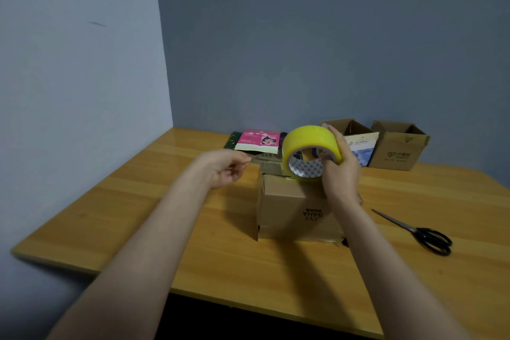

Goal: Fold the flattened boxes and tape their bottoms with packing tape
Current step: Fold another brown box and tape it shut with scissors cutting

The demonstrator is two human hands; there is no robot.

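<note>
A brown cardboard box (289, 210) stands bottom-up in the middle of the wooden table (138, 215), its printed lettering upside down. My right hand (340, 171) grips a yellow roll of packing tape (306, 146) just above the box's top face, fingers through the core. My left hand (227, 168) pinches the free end of the clear tape strip (266, 160), stretched out to the left of the roll over the box's far left edge.
Black scissors (422, 234) lie on the table to the right of the box. Two folded, open-topped boxes (397, 146) stand at the back right by the wall. Flat pink and green packages (256, 141) lie at the back centre.
</note>
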